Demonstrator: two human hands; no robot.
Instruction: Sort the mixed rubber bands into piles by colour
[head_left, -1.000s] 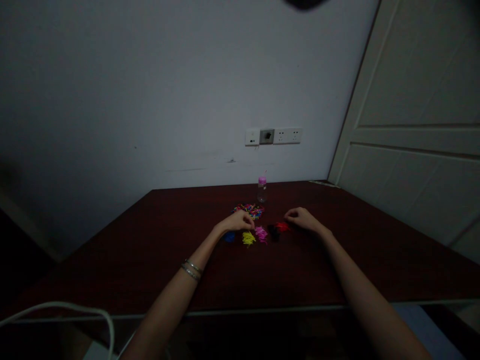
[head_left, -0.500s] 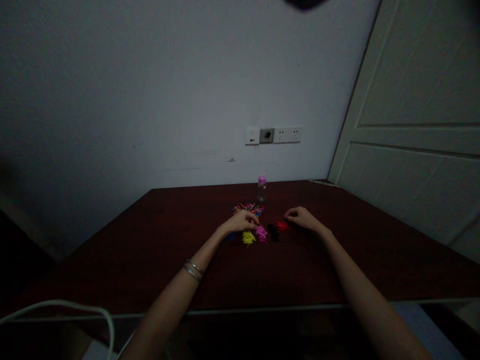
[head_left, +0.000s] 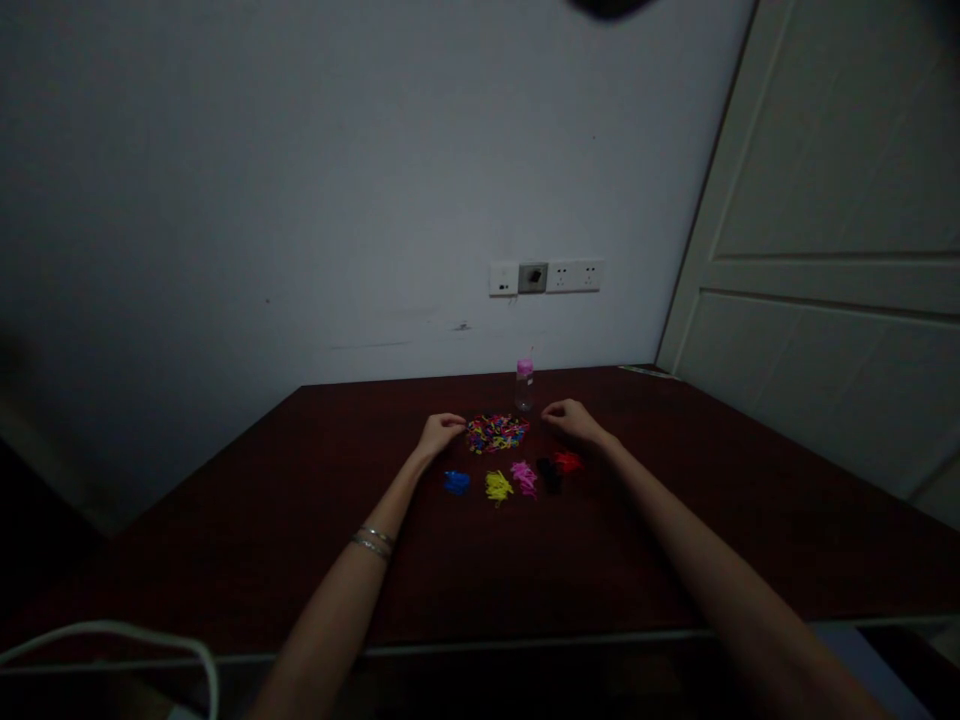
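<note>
A heap of mixed-colour small pieces (head_left: pixel 496 432) lies on the dark red table (head_left: pixel 300 540). My left hand (head_left: pixel 440 432) rests at the heap's left edge with its fingers curled. My right hand (head_left: pixel 571 421) sits at the heap's right side, fingers bent and pinched together. In front of the heap lie small sorted piles in a row: blue (head_left: pixel 456 482), yellow (head_left: pixel 496 486), pink (head_left: pixel 523 476), black (head_left: pixel 548 474) and red (head_left: pixel 568 461). What, if anything, either hand pinches is too small to see.
A small clear bottle with a pink cap (head_left: pixel 524 386) stands just behind the heap. Wall sockets (head_left: pixel 546 276) sit above the table's far edge. A white door (head_left: pixel 832 250) is on the right. A white cable (head_left: pixel 112 640) curves at the lower left.
Both hands have moved away from the sorted piles toward the mixed heap. The left hand left the yellow and pink piles; the right hand left the red pile. The blue pile now shows fully.
</note>
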